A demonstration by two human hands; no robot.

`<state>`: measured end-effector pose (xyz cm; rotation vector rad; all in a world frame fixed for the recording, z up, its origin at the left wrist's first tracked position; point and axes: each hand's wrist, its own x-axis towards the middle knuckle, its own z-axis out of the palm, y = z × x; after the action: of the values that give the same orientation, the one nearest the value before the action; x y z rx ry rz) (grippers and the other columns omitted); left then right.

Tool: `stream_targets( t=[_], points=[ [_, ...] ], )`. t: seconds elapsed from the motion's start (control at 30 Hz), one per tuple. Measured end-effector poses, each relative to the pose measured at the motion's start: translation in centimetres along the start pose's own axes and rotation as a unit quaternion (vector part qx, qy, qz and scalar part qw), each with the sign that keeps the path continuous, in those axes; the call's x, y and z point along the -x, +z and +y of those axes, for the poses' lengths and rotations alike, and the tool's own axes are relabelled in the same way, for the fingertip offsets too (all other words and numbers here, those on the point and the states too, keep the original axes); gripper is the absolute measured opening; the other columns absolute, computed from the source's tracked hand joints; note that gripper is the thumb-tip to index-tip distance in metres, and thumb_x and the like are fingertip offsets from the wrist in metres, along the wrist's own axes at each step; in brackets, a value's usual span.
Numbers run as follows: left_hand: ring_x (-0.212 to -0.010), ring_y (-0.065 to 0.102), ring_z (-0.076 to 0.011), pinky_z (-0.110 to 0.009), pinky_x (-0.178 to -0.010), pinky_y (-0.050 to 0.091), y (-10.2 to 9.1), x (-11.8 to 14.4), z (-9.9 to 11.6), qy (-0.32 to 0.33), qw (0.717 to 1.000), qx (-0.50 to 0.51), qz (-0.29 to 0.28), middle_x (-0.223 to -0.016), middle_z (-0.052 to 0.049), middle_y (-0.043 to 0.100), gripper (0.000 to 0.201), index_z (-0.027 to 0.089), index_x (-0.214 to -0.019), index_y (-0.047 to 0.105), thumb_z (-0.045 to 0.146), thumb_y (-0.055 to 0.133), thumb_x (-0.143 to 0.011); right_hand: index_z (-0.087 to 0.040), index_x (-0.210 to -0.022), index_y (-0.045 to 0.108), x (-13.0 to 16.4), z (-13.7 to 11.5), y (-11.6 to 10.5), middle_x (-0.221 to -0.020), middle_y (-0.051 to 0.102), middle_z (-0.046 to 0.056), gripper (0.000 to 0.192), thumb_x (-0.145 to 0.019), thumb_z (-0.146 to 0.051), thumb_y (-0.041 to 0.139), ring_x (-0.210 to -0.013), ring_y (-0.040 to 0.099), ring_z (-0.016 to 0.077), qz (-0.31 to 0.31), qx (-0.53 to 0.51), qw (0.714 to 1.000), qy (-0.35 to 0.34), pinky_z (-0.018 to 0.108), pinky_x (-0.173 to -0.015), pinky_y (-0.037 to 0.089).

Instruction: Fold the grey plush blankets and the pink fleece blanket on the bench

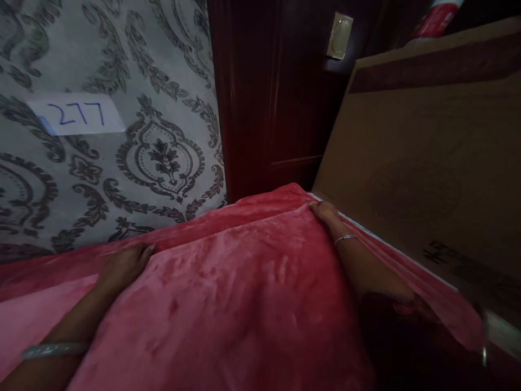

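Note:
A plush pink-red blanket [244, 282] fills the lower middle of the head view, its far edge running between my two hands. At the left, my left hand [126, 264] is closed on that edge, thumb on top and the other fingers partly hidden. My right hand [324, 212] pinches the far right corner of the blanket, close to the cardboard box. Beneath and beyond it lies more red plush cloth [268, 202], reaching to the wall.
Patterned grey wallpaper [171, 163] with a paper marked 277 [81, 115] rises at the left. Behind stands a dark red wooden panel [252, 98] with a pale plate [340, 36]. A large cardboard box [427, 152] stands along the right side, a red-and-white item [437, 19] above it.

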<state>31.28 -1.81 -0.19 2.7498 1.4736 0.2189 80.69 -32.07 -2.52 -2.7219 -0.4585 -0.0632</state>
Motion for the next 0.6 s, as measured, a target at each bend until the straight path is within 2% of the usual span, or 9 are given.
stream_targets(
  t=[0.1, 0.23, 0.33, 0.47, 0.6],
  points=[
    [-0.108, 0.066, -0.0319, -0.040, -0.090, 0.047, 0.2, 0.2, 0.0, -0.012, 0.999, -0.026, -0.021, -0.111, -0.007, 0.076, 0.045, 0.024, -0.098, 0.072, 0.047, 0.034, -0.089, -0.008, -0.114, 0.072, -0.6, 0.6, 0.6, -0.115, 0.070, 0.021, 0.042, -0.094, -0.042, 0.056, -0.108, 0.066, 0.0320, 0.010, -0.003, 0.999, -0.041, 0.036, -0.087, 0.051],
    [-0.107, 0.067, -0.0300, -0.036, -0.088, 0.048, 0.3, 0.2, -0.6, -0.034, 0.999, -0.014, -0.019, -0.110, -0.005, 0.077, 0.046, 0.026, -0.104, 0.073, 0.047, 0.035, -0.089, -0.007, -0.128, 0.065, -1.0, 2.3, 1.3, -0.120, 0.068, 0.022, 0.047, -0.098, -0.040, 0.050, -0.110, 0.065, 0.0312, 0.050, -0.021, 0.996, -0.064, 0.036, -0.088, 0.050],
    [-0.104, 0.068, -0.0300, -0.035, -0.086, 0.048, 0.5, 0.2, -0.9, -0.036, 0.999, -0.012, -0.015, -0.107, -0.004, 0.077, 0.047, 0.025, -0.104, 0.073, 0.048, 0.035, -0.089, -0.008, -0.125, 0.066, -1.4, 3.2, 1.9, -0.116, 0.070, 0.022, 0.046, -0.096, -0.041, 0.053, -0.107, 0.066, 0.0322, 0.066, -0.038, 0.995, -0.069, 0.036, -0.086, 0.050],
    [-0.102, 0.068, -0.0298, -0.035, -0.084, 0.048, 0.7, 0.2, -1.0, -0.031, 0.999, -0.008, -0.010, -0.105, -0.002, 0.077, 0.046, 0.027, -0.098, 0.074, 0.051, 0.036, -0.088, -0.006, -0.123, 0.068, -1.8, 3.0, 2.1, -0.116, 0.069, 0.024, 0.047, -0.096, -0.042, 0.053, -0.110, 0.065, 0.0342, 0.027, -0.066, 0.996, -0.050, 0.038, -0.088, 0.049],
    [-0.102, 0.067, -0.0287, -0.034, -0.085, 0.047, 0.8, 0.2, -1.0, -0.021, 1.000, -0.020, -0.011, -0.106, -0.003, 0.077, 0.050, 0.027, -0.101, 0.073, 0.052, 0.032, -0.090, -0.005, -0.118, 0.070, -1.6, 2.2, 0.8, -0.114, 0.070, 0.024, 0.045, -0.096, -0.041, 0.053, -0.108, 0.066, 0.0332, -0.006, -0.077, 0.996, -0.045, 0.038, -0.089, 0.049]
  ],
)
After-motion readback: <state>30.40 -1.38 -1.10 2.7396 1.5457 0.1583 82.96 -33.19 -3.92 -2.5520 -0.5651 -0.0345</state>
